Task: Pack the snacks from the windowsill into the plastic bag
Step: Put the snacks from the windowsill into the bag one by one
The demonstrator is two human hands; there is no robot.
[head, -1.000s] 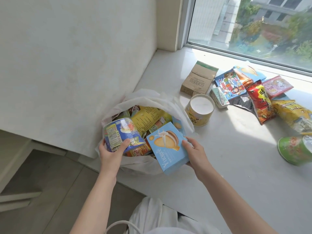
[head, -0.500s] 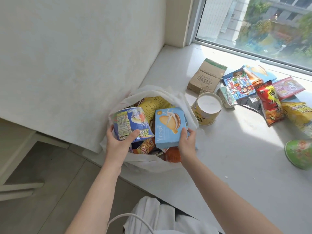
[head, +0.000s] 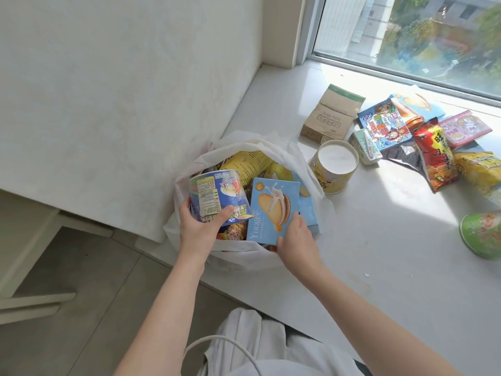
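Left hand (head: 199, 234) grips round blue cup (head: 217, 196); right hand (head: 296, 240) holds flat cardboard box (head: 273, 210).

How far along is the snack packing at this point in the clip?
Done: several snacks, a yellow packet among them, sit in the plastic bag. In hand: the left hand grips a blue cup and the right hand holds a blue biscuit box, both at the bag's mouth. Left: on the windowsill are a brown box, a yellow tub, a red packet, a green cup and more packets.
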